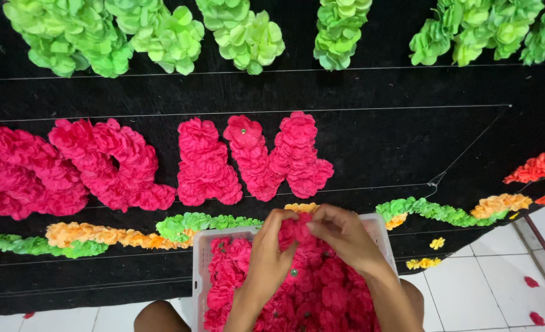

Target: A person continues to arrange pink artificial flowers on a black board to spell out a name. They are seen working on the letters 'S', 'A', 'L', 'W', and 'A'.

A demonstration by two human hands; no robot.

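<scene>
At the bottom centre of the frame, the left hand (271,246) and the right hand (340,237) meet with fingers pinched shut on one pink paper flower (297,229), held just above the heap of like flowers filling the white basket (200,258). The basket sits on the person's lap, its far edge against a black board (371,135). Pink flower shapes (205,163) cross the board's middle, green flower clusters (162,31) line the top, and an orange-and-green garland (100,237) runs along its lower part.

one basket (198,270), two hands, four pink letters (205,163).
</scene>
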